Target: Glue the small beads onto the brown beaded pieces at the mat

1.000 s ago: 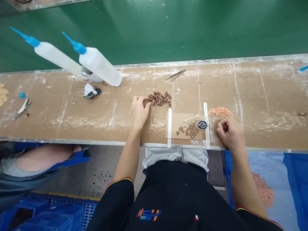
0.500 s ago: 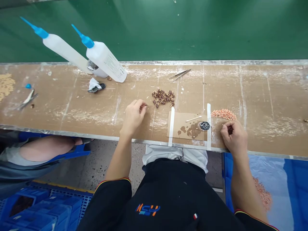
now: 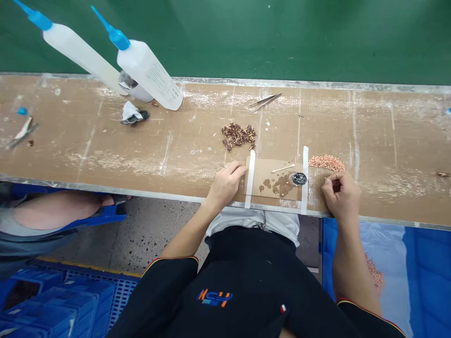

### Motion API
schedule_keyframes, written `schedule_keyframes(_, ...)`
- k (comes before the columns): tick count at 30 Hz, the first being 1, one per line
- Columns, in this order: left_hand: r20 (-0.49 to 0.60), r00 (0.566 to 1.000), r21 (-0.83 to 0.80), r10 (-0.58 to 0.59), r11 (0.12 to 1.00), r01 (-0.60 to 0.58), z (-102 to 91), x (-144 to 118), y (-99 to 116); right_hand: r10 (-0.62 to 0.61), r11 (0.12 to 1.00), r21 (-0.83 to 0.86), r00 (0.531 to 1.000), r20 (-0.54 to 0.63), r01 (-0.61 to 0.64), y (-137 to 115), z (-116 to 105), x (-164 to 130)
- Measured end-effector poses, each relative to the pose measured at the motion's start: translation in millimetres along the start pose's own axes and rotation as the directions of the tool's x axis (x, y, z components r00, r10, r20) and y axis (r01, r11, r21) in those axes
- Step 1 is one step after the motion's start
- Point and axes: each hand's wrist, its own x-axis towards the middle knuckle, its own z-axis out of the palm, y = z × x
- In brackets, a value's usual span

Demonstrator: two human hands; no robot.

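Two hands rest on a scuffed workbench (image 3: 105, 141): the left hand (image 3: 225, 183), fingers pinched together, touches the taped cardboard square (image 3: 271, 169) just below a brown parts pile (image 3: 238, 135); the right hand (image 3: 341, 195), loosely curled, sits just under a pink pile (image 3: 326, 162).

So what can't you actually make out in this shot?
- Head view: whatever the right hand pinches is hidden by its curled fingers.
- Whether the left hand holds a piece is too small to tell.
- Single bits in the brown pile and the pink pile are too small.
- The bottle nozzle is cut off by the top edge.
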Motion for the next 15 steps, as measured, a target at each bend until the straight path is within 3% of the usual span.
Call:
schedule_keyframes(5,-0.130,0.991,-0.166,-0.042,0.986,0.020,10.3,2,-1,0.015,1.000,0.017,1.000,-0.022,-0.014,-2,2,1)
schedule_keyframes(10,-0.250,0.961,-0.214,-0.119,0.975,0.065,16.5,3,8,0.026,0.998,0.055,1.000,-0.006,-0.026,-2,1,1)
schedule_keyframes(15,-0.310,0.926,-0.436,-0.213,0.898,0.061,14.0,6,16,0.092,0.977,0.190,0.996,0.009,-0.092,5,-1,0)
